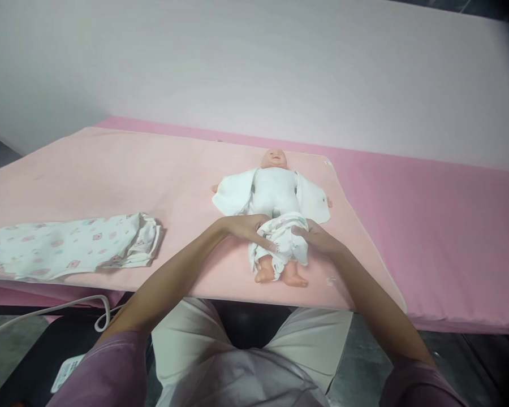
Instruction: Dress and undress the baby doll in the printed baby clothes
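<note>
A baby doll (274, 189) lies on its back on a light pink blanket (152, 175), head away from me, in a white top with sleeves spread wide. Printed white pants (283, 240) are bunched around its hips and legs, and its bare feet poke out toward me. My left hand (248, 227) grips the pants' waistband on the doll's left side in view, fingers curled into the cloth. My right hand (316, 236) holds the waistband on the other side, thumb over the fabric.
A folded garment (68, 246) with small pink prints lies on the blanket at the left. The blanket covers a darker pink mattress (428, 226) against a white wall. A white cable (59, 308) hangs below the bed edge near my knees.
</note>
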Demonstrator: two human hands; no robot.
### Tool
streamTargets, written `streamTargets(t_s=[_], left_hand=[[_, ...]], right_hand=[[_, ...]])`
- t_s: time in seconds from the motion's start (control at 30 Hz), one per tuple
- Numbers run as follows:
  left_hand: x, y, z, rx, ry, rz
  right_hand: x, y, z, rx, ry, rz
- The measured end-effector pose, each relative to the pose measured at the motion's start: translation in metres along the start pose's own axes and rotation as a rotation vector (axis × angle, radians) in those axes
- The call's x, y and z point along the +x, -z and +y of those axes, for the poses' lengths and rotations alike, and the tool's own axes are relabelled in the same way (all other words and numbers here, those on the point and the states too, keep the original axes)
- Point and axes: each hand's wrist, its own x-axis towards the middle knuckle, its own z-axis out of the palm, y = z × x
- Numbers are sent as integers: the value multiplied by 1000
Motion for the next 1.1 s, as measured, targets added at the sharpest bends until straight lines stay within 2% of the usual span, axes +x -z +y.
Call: streamTargets(t_s=[0.07,0.17,0.33,0.4,0.5,0.63,0.7,0.87,0.93,1.03,1.1], left_hand=[[0,0,-1,-19,-15,11],[-1,3,-5,-76,-61,98],[-2,4,-9,-185,-106,190],[-1,2,-7,-127,-79,193],[0,0,-4,-59,-50,156],[3,0,-5,-70,-90,59],[2,1,-7,-80,-94,55],[-2,3,-9,-101,-90,188],[-3,2,-7,-102,-83,204],[-2,2,-3,-67,-50,178],[-1,1,-2,-58,-28,116]], right_hand=[[1,-1,-2,20,-63,4],[1,4,-4,2,-98,-11],[-5,15,-5,-43,-105,-136],[-5,15,-3,-8,-69,-95],[-3,10,1,64,0,36],[3,2,8,118,-24,100],[4,4,9,84,-49,67],[-2,18,7,-73,-41,-185],[-4,21,7,-83,-25,-219],[-4,15,8,-10,-7,-77],[-2,9,9,47,-24,13]])
